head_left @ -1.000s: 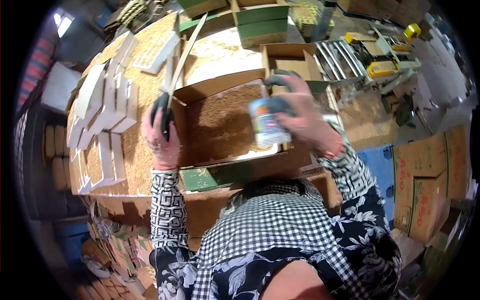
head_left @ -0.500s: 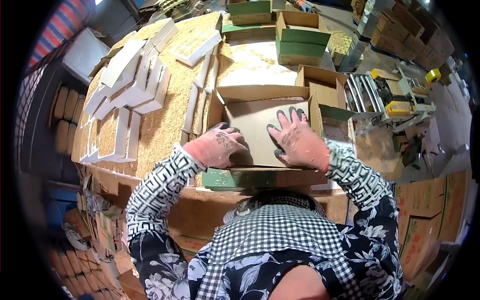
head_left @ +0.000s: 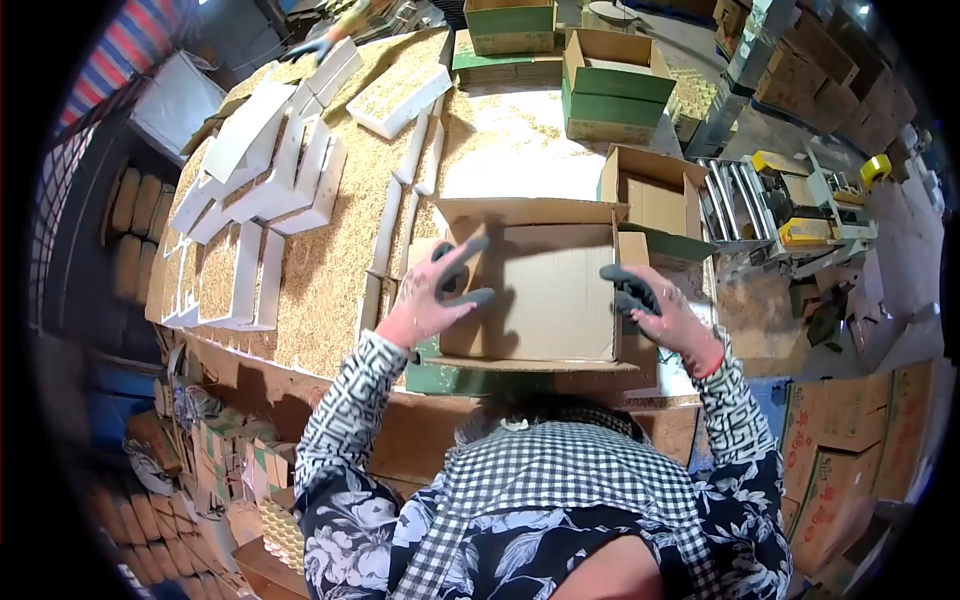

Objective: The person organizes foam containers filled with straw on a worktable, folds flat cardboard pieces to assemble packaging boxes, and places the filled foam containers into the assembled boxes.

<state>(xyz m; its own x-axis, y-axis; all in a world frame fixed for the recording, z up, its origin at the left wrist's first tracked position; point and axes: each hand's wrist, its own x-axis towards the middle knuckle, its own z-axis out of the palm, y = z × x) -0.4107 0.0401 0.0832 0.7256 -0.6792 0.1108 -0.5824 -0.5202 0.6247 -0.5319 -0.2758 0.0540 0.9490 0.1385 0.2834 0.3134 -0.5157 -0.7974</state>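
Left hand: your left hand is open, fingers spread over the left edge of the box.
Right hand: your right hand has its fingers bent beside the box's right wall; you cannot tell whether it grips.
Box: the open cardboard box sits before you on the counter.
Sheet: a flat cardboard sheet lies inside it.
Left side: white trays stand among sawdust.

Black-and-white checked apron, dark floral top, maze-patterned sleeve covers, dark-fingered gloves.
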